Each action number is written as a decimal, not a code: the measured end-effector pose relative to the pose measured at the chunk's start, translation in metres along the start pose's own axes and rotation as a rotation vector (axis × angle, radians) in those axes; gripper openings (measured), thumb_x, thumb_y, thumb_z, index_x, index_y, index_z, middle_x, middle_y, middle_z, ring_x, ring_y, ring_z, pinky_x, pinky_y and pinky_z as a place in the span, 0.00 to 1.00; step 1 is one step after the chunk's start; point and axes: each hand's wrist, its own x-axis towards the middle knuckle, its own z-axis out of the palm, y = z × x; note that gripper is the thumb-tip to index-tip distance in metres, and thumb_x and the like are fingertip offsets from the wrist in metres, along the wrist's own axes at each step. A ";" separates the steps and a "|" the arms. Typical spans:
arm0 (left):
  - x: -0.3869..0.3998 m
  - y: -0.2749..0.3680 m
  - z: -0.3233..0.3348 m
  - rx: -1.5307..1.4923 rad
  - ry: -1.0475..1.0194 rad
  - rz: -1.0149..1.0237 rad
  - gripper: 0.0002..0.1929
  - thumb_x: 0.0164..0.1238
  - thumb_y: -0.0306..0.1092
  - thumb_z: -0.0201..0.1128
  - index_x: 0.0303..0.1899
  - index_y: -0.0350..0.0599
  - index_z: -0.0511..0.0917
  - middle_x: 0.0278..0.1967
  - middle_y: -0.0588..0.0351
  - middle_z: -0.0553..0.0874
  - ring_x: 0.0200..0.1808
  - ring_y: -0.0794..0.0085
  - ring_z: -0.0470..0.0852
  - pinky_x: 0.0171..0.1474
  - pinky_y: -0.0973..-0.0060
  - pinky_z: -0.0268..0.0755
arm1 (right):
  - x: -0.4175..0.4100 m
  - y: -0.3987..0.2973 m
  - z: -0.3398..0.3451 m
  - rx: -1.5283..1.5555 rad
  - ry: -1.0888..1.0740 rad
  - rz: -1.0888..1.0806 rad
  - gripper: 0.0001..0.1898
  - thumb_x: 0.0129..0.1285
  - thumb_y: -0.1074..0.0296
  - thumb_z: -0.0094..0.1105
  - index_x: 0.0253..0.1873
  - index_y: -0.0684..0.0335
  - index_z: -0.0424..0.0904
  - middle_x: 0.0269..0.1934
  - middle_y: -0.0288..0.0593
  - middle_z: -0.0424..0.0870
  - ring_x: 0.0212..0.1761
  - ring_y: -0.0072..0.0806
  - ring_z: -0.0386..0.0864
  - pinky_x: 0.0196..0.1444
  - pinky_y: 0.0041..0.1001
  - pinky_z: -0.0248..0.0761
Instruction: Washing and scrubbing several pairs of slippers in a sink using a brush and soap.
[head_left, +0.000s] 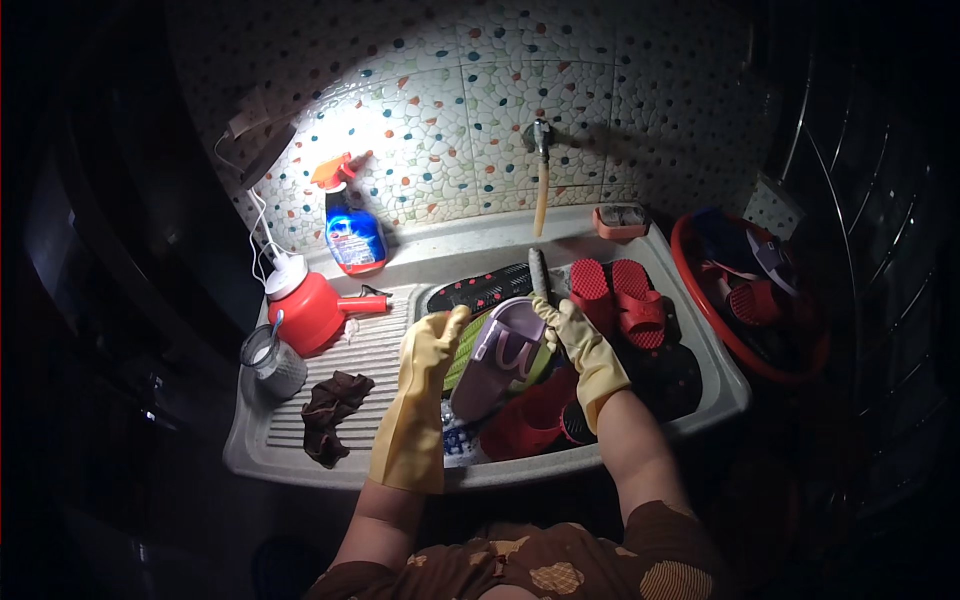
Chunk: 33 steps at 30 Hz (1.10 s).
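Observation:
Both my hands wear pale yellow rubber gloves. A lilac strap slipper (478, 379) lies tilted over other footwear in the sink basin, its strap side up. My right hand (574, 330) has its fingers curled at the slipper's upper right edge. Just beyond those fingers a grey rod (535, 271) points at the wall; whether the hand also touches it is unclear. My left hand (439, 337) hovers left of the slipper, thumb raised, its palm side hidden. Below it shows a green ridged sole (463, 356). Red slippers (637, 311) and a black sole (480, 289) rest farther back.
A ribbed drainboard (360, 405) on the left carries a brown cloth (334, 409), glass jar (276, 367), red container (304, 311) and blue spray bottle (355, 240). A tap (540, 139) with a hose juts from the wall. A red tub (682, 270) of footwear stands right.

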 end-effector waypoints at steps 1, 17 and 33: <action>-0.003 0.003 0.002 -0.156 0.036 0.182 0.35 0.67 0.57 0.64 0.58 0.28 0.74 0.49 0.39 0.85 0.50 0.56 0.84 0.54 0.67 0.74 | 0.000 -0.002 0.008 0.001 -0.038 -0.014 0.15 0.70 0.53 0.61 0.38 0.61 0.78 0.18 0.32 0.72 0.11 0.17 0.65 0.12 0.22 0.59; -0.017 -0.030 0.020 0.112 0.122 -0.076 0.15 0.62 0.47 0.67 0.38 0.45 0.83 0.34 0.47 0.87 0.39 0.52 0.85 0.43 0.61 0.75 | -0.028 -0.024 0.081 -1.153 -0.002 0.358 0.32 0.76 0.40 0.33 0.75 0.54 0.55 0.59 0.64 0.76 0.58 0.55 0.77 0.63 0.45 0.66; -0.004 -0.063 0.051 0.201 0.106 -0.136 0.14 0.64 0.45 0.65 0.41 0.45 0.82 0.34 0.46 0.87 0.39 0.52 0.85 0.43 0.61 0.74 | -0.036 0.016 0.089 -0.917 -0.099 -0.171 0.26 0.76 0.57 0.47 0.75 0.57 0.61 0.25 0.39 0.81 0.26 0.34 0.79 0.33 0.39 0.73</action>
